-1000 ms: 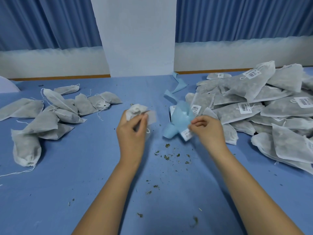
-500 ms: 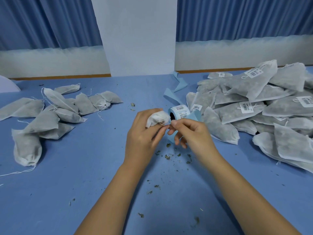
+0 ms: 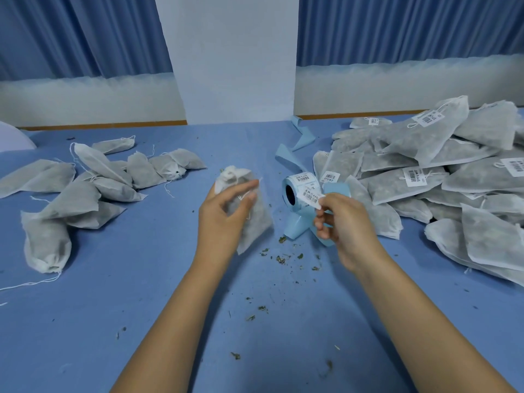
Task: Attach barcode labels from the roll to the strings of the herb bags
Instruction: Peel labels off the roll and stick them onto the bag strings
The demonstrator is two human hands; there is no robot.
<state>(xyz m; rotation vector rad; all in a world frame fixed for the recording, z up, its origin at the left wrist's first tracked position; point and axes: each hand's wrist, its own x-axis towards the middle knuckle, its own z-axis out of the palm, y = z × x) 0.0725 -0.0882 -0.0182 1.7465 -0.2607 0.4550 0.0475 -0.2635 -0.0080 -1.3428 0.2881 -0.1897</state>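
Left hand (image 3: 224,214) grips an herb bag (image 3: 249,211) above the blue table (image 3: 113,279). Right hand (image 3: 340,222) pinches a barcode label (image 3: 310,197) just beside the label roll (image 3: 297,191) (blue backing strip (image 3: 295,228) trails below). Hands are apart.

**A:** How is the light?

**B:** Bright, soft and bluish, with no glare. Faint shadows lie under the arms (image 3: 175,321) and bags (image 3: 85,194) on the table (image 3: 71,336).

**A:** Is it sharp?

**B:** Mostly. The left hand (image 3: 224,214) and its bag (image 3: 252,225) look slightly smeared. The wide lens bends the wall (image 3: 235,58) and curtains (image 3: 85,35) near the edges.
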